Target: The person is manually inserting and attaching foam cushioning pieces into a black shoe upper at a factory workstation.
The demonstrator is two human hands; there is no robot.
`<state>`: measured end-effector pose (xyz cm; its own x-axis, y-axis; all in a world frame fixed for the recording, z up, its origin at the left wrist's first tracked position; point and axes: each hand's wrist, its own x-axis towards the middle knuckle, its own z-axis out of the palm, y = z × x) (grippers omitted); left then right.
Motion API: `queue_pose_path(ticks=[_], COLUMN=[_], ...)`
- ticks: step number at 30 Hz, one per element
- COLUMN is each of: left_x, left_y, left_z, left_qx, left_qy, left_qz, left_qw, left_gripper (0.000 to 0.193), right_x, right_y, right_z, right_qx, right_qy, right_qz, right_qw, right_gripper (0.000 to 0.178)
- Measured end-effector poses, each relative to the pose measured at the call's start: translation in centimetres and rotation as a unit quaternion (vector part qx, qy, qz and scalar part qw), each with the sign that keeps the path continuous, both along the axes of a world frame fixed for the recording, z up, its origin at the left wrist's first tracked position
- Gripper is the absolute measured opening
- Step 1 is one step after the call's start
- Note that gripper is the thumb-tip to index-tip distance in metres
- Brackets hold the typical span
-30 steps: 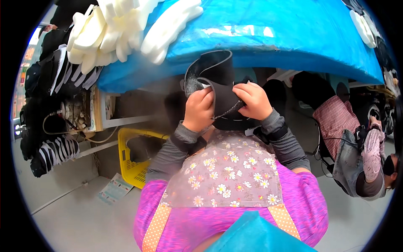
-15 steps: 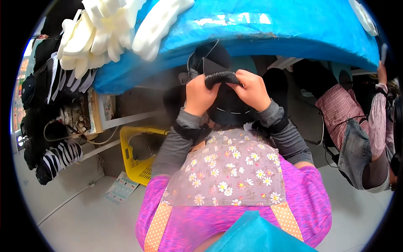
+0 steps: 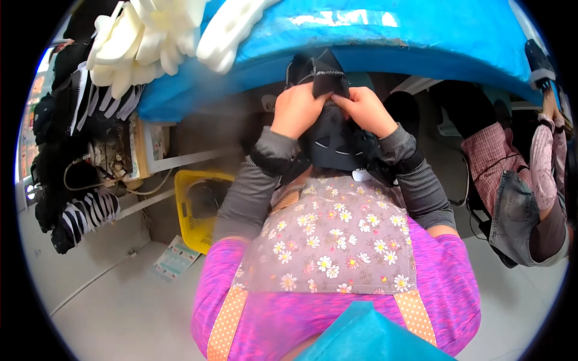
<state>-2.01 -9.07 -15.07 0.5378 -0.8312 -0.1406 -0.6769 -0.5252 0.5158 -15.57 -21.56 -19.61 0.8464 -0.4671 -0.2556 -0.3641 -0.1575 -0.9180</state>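
Head view, left to right: a yellow plastic crate (image 3: 191, 228) sits on the floor at left, its contents too dim to tell. The left hand (image 3: 298, 108) and right hand (image 3: 364, 109) both pinch a black fabric piece (image 3: 334, 135) at its ribbed top edge, beneath the blue-covered table (image 3: 391, 42); seemingly folding or aligning, needing a firm, even tug next.

Black fabric piece (image 3: 335, 135), centre frame: matt cloth, ribbed knit edge at top. Blue table cover (image 3: 421, 36), upper frame: glossy plastic sheet. Yellow basket (image 3: 195, 207), left of centre: hard plastic lattice. Floral apron (image 3: 337, 240), centre: soft matt cloth.
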Motion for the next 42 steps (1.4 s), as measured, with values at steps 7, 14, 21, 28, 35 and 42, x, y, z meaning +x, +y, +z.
queue_pose_path(ticks=[7,14,21,28,35,42], left_x=[0.6,1.7,2.1,0.9,1.5,2.5], left_y=[2.4,0.9,0.6,2.6,1.9,1.4], left_z=[-0.9,-2.8,-3.0,-1.6,-3.2,-6.6], left_qx=[-0.178,-0.047,-0.001,-0.220,-0.118,-0.070], left_qy=[0.122,0.128,0.112,0.118,0.147,0.219], left_qz=[0.004,0.026,-0.002,-0.035,0.025,0.021], left_qw=[0.976,0.990,0.994,0.968,0.982,0.973], left_gripper=[0.026,0.031,0.033,0.027,0.031,0.038], right_x=[-0.1,0.9,0.6,-0.1,0.9,1.0], right_y=[1.7,0.2,2.2,2.9,1.7,2.5], right_z=[2.9,0.6,0.3,2.2,1.2,0.1], right_qx=[-0.111,-0.118,-0.271,-0.333,-0.379,-0.346], right_qy=[-0.026,0.041,0.033,-0.116,-0.029,0.010], right_qz=[-0.004,0.018,-0.026,-0.007,0.031,0.017], right_qw=[0.994,0.992,0.962,0.936,0.924,0.938], right_gripper=[0.031,0.043,0.045,0.040,0.040,0.039])
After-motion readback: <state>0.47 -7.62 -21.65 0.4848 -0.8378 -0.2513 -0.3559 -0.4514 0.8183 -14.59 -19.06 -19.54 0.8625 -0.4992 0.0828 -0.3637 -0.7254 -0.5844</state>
